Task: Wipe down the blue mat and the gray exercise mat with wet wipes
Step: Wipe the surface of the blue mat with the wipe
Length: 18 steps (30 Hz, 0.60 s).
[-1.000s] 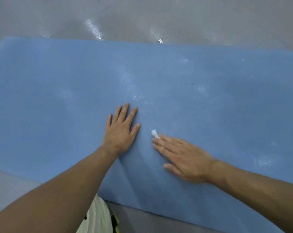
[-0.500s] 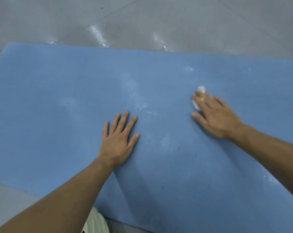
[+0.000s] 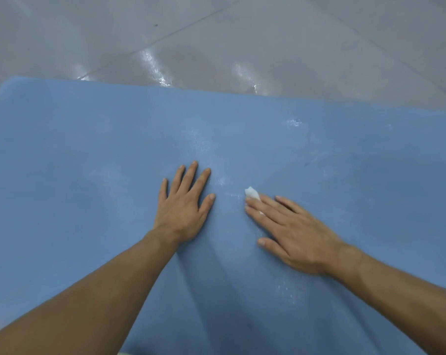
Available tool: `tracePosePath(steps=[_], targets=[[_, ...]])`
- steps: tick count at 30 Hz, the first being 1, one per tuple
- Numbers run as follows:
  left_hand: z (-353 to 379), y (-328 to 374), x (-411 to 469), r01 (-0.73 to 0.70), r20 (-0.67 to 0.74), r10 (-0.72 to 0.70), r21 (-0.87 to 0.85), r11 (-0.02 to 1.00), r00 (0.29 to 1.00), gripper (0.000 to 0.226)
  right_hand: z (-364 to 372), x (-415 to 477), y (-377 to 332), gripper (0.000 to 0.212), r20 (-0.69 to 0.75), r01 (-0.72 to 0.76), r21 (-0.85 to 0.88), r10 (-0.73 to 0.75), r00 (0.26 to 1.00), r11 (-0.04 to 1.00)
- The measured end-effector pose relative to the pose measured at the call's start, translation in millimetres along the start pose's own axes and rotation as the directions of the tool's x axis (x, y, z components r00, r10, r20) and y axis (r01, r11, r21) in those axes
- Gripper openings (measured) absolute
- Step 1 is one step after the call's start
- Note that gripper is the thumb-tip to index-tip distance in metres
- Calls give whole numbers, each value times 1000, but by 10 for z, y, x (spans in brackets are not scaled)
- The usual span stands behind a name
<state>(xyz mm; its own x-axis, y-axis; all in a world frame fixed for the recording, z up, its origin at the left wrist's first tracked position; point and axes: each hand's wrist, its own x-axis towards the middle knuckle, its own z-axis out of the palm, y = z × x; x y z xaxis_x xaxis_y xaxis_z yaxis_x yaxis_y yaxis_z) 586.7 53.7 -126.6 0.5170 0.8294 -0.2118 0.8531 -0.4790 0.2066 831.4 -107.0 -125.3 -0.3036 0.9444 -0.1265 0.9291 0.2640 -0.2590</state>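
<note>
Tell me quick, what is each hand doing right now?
Left hand: open, flat on the blue mat, holding nothing.
Right hand: open, straight fingers pressing a white wet wipe onto the mat.

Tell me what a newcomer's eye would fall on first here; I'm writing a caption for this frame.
The big blue mat fills most of the view, spread on a glossy gray floor seen along the top. Near its centre the left hand lies flat with fingers spread, and beside it the right hand presses a small white wet wipe onto the mat under straight fingers.
</note>
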Motion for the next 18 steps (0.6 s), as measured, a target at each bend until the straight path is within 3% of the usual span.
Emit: tracePosePath(steps=[4,8,12,15,18], targets=[[40,0,43,-9,-41,9,6,1000,999,71,-131,63,591,71,-113,-334,12,333,936,942],[88,-3,46,-7,-96,10,28,1000,995,69,-349,101,1234,80,-167,-679,112,687,707,726],[121,-30,60,-13,-133,20,56,998,991,68,-462,390,1397,85,-183,-786,274,832,523,554],[137,-38,65,-14,-141,23,62,998,990,68,-458,800,1229,78,-156,-761,313,821,549,568],[145,-38,57,-16,-138,25,67,998,990,68,-484,1262,1016,72,-111,-634,268,677,728,726]])
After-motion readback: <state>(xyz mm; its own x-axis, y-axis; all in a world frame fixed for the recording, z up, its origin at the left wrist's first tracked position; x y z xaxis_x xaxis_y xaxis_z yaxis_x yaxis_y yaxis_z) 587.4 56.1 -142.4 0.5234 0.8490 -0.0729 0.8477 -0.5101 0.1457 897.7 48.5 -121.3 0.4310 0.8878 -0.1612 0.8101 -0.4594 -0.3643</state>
